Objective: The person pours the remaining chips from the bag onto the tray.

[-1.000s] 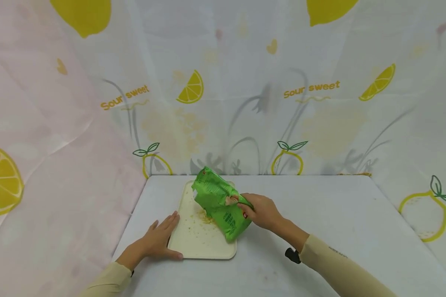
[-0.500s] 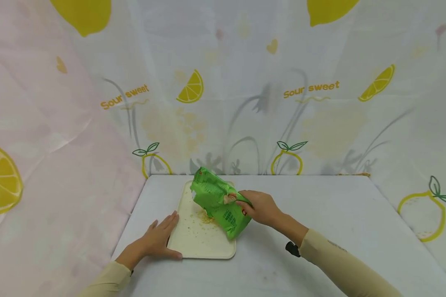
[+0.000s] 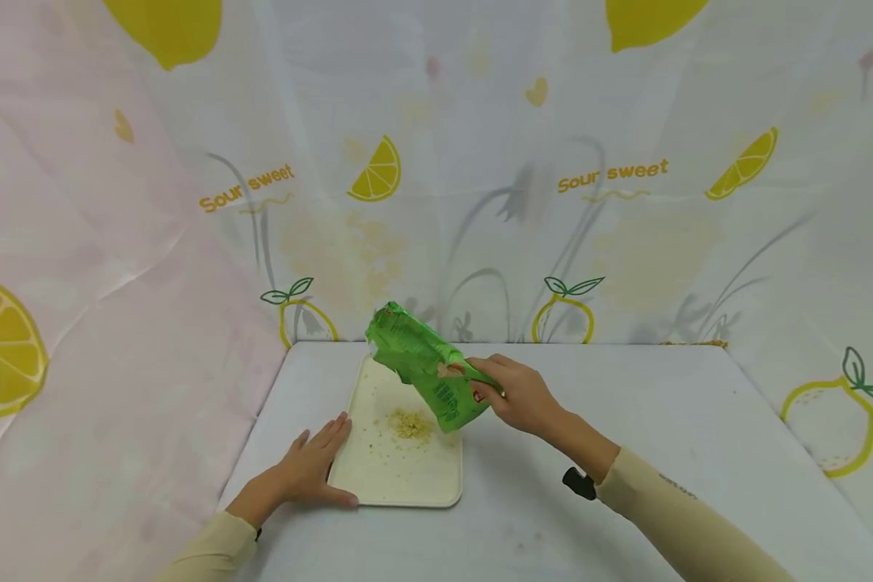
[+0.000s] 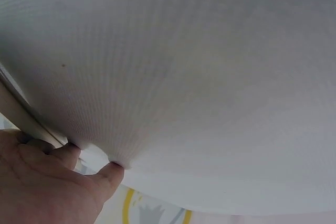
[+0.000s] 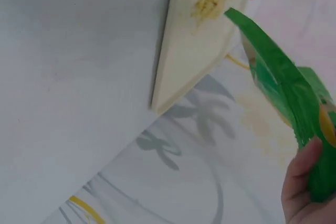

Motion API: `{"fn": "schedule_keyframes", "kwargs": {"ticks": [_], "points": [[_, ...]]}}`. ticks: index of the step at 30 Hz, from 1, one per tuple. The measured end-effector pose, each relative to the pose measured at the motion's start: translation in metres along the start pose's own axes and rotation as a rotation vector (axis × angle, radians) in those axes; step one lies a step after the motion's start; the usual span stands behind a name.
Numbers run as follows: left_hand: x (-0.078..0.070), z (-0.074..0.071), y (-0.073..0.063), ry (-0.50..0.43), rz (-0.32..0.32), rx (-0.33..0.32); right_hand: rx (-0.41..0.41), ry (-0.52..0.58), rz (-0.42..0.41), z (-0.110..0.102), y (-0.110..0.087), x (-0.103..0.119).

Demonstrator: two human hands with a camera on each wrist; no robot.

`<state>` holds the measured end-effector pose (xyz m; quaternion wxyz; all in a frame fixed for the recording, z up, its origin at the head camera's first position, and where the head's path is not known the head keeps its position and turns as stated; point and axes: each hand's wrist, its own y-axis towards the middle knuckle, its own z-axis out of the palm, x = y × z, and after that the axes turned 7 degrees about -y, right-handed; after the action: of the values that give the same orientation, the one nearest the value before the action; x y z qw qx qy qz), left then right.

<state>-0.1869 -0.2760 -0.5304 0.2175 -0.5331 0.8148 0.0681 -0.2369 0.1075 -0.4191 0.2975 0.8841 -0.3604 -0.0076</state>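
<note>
A green snack bag (image 3: 422,365), torn at its left side, is tilted above the cream tray (image 3: 393,485). My right hand (image 3: 520,396) grips the bag by its right edge, thumb on the near face; the right wrist view shows the fingers around the green bag (image 5: 294,93). Below it, a small pile of yellowish crumbs (image 3: 411,423) lies on the tray with loose bits scattered about. My left hand (image 3: 309,465) rests with straight, spread fingers along the tray's left edge. In the left wrist view, fingertips of the left hand (image 4: 58,182) touch the white surface beside the tray.
The tray lies on a white-covered table (image 3: 611,453), left of its middle. Behind the table hangs a lemon-print curtain (image 3: 444,162), with a pinkish curtain (image 3: 116,323) on the left side. A black wrist device (image 3: 578,483) sits under the right sleeve.
My right hand has lifted the snack bag up, away from the tray, uncovering the crumb pile, which now shows more fully. The left hand has stayed in place at the tray's edge.
</note>
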Motion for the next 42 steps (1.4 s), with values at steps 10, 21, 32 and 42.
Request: {"fn": "schedule_keyframes", "kwargs": {"ticks": [10,21,32,42], "points": [[0.000,0.001,0.000,-0.006,-0.014,0.012,0.090,0.052,0.005,0.014,-0.010,-0.002],[-0.006,-0.006,-0.002,-0.010,-0.007,0.009,-0.096,0.141,0.031,0.020,-0.015,-0.006],[-0.002,-0.003,-0.001,-0.006,-0.010,0.016,-0.178,0.112,0.060,0.019,-0.016,-0.003],[-0.004,-0.005,-0.003,-0.001,0.008,0.003,-0.090,0.107,0.099,0.027,-0.018,-0.001]]}}
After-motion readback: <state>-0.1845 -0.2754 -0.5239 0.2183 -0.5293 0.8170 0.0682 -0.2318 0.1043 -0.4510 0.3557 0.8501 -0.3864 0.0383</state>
